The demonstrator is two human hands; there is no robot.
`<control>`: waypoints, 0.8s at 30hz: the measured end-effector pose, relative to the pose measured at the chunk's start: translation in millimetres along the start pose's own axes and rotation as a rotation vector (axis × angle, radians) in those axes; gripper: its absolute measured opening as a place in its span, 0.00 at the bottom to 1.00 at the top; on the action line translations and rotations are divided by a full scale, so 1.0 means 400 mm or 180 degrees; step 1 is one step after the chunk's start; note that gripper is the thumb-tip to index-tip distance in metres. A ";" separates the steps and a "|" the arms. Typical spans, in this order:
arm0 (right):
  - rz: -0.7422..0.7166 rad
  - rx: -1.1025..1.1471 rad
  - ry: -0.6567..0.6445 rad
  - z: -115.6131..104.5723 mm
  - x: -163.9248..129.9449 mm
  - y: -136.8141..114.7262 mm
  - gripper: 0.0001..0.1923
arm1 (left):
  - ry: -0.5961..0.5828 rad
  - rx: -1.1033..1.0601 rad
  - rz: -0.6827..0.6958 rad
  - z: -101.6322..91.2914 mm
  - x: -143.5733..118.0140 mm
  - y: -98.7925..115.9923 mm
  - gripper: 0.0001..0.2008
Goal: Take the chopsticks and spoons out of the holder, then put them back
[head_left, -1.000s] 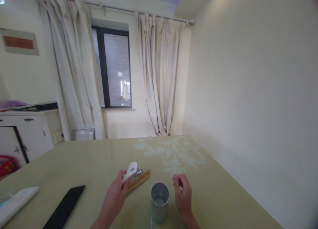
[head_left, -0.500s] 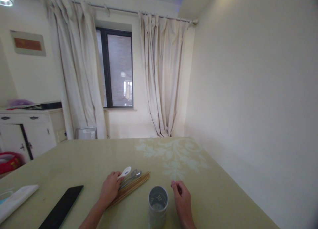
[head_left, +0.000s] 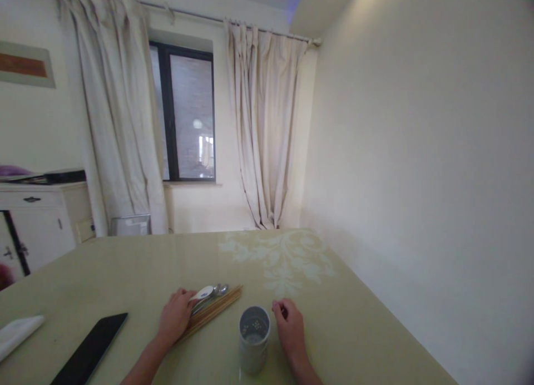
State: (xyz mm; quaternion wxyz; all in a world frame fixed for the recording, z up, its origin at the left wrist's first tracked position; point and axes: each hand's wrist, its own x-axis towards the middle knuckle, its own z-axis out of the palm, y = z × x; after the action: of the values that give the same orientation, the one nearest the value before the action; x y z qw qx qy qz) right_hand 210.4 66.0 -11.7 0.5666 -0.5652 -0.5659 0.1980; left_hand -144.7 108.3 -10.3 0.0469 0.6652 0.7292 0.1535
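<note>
My left hand (head_left: 174, 318) rests on the table, its fingers closed on the handle end of a white ceramic spoon (head_left: 202, 292) that lies flat. Right beside the spoon are metal spoons (head_left: 218, 290) and a bundle of wooden chopsticks (head_left: 212, 311). A grey cylindrical utensil holder (head_left: 253, 346) with holes in its bottom stands upright between my hands. My right hand (head_left: 288, 328) sits on the table just right of the holder, fingers loosely curled with nothing in them.
A black phone (head_left: 89, 356) lies flat at the lower left, and a white folded cloth (head_left: 16, 335) is at the left edge. The pale green table (head_left: 137, 268) runs along the right wall. A white cabinet (head_left: 37, 223) stands at far left.
My left hand has lowered the white spoon from a raised tilt down onto the table by the chopsticks. My right hand has barely shifted.
</note>
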 end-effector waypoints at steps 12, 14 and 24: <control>-0.0060 -0.0106 0.0093 0.005 0.000 -0.005 0.28 | 0.0032 -0.0301 0.0104 0.013 0.005 -0.018 0.25; -0.0043 -0.0110 0.0078 0.002 0.001 -0.005 0.28 | 0.0106 -0.0430 0.0095 0.012 0.008 -0.021 0.25; 0.0116 -0.0030 -0.0105 -0.018 0.017 -0.001 0.28 | 0.1317 -0.2268 -0.1056 0.011 -0.137 -0.015 0.35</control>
State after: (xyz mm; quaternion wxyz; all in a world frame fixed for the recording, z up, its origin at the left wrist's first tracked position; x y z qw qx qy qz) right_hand 218.4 68.6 -6.3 0.5508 -0.5748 -0.5656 0.2150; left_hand -143.2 54.5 -23.8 0.1503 0.4367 0.7217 0.5156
